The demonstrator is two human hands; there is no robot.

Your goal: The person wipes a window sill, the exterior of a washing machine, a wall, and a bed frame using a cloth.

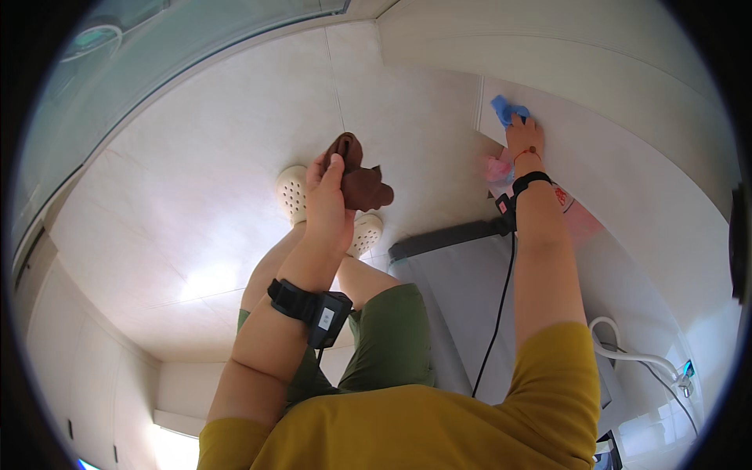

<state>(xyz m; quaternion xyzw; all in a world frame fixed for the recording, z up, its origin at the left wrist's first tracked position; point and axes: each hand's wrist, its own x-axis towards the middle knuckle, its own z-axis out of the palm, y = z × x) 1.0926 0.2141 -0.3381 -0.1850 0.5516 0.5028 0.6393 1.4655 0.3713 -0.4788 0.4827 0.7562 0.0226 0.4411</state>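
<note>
My left hand (pixel 330 191) grips a brown folded cloth (pixel 367 187) in front of me, above the floor; its loose end hangs over to the right. The thumb lies on top of the cloth. Out to the upper right, my right hand (pixel 524 136) has its fingers on a crumpled blue cloth (pixel 509 111) against a pale, smooth surface. Part of the blue cloth is hidden under the fingers. Pink plastic packaging (pixel 498 169) lies just left of my right wrist, partly covered by the arm.
A grey, box-shaped appliance (pixel 464 282) with a dark front edge stands right of my legs. A white hose (pixel 637 355) runs to a metal tap (pixel 684 383) on the right wall. Glass (pixel 147 76) borders the upper left. Black cables hang from both wrist devices.
</note>
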